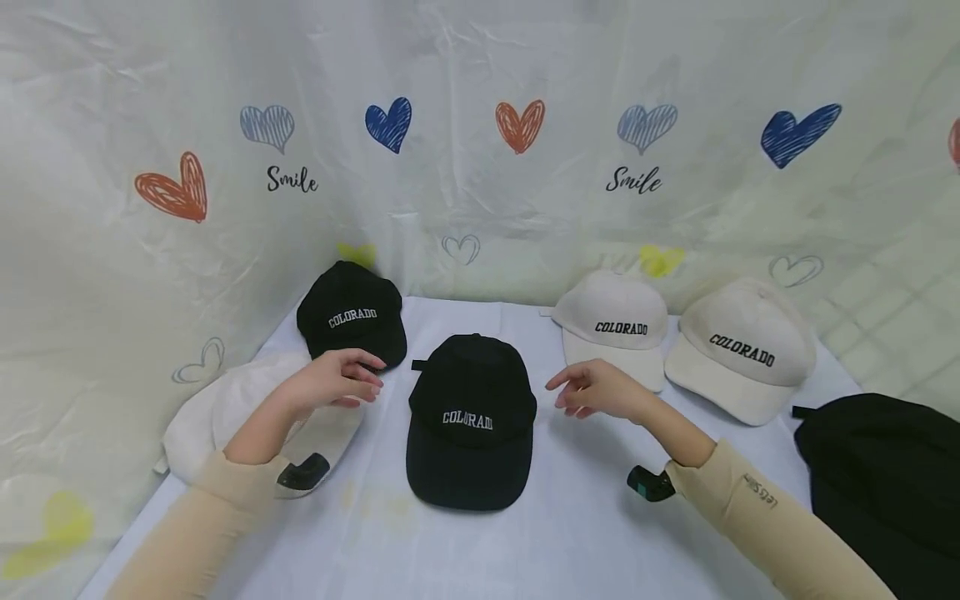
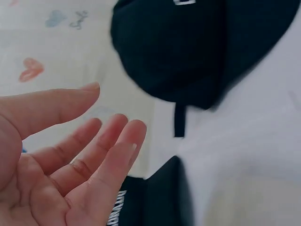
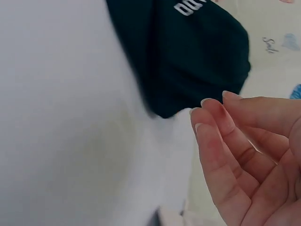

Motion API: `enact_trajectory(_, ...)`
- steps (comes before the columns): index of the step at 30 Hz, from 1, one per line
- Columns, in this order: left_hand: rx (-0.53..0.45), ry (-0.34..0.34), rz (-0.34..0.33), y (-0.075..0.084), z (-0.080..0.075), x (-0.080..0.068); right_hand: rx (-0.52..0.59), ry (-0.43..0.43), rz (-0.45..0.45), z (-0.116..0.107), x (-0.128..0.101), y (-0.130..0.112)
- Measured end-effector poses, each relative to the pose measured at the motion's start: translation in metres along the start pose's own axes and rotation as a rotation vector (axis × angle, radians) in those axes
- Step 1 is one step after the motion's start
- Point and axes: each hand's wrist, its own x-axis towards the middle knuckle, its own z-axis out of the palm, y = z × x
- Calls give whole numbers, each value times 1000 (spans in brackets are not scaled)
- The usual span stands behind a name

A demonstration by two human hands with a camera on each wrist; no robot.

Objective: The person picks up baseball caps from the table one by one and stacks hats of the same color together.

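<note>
Lying on the table (image 1: 465, 550) between two raised hands — the middle black cap (image 1: 471, 462), lettered COLORADO, brim toward the person.

The hands are apart from each other and from that cap, fingers loosely bent: the left hand (image 1: 330, 383) at its left, the right hand (image 1: 600, 390) at its right. Past the left hand sits the rear black cap (image 1: 348, 292), with the left white cap (image 1: 191, 425) partly behind that forearm. Beyond the right hand stand the inner white cap (image 1: 615, 304) and the outer white cap (image 1: 757, 321), side by side — then the far-right black cap (image 1: 885, 467), cut off by the edge. Behind everything hangs a pale sheet (image 1: 450, 58) printed with hearts.
</note>
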Motion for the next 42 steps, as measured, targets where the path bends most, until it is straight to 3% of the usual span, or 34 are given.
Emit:
enact_trajectory(8,10,149,52,18,-55,-21,-33,85,-87,-16,26,-29)
enact_trajectory(16,10,263,-23,14,-88,-10,-31,143,-140,-9,63,-75)
enact_trajectory(26,-81,377,-155,8,-104,10,137,250,-181,28,117,-120)
enact_trajectory(34,-104,437,-249,-5,-110,24,343,290,-113,59,161,-133)
enact_trajectory(37,-124,456,-296,-11,-108,29,372,298,-80,72,174,-138)
enact_trajectory(42,-73,483,-358,-13,-102,37,352,323,-27,93,192,-150)
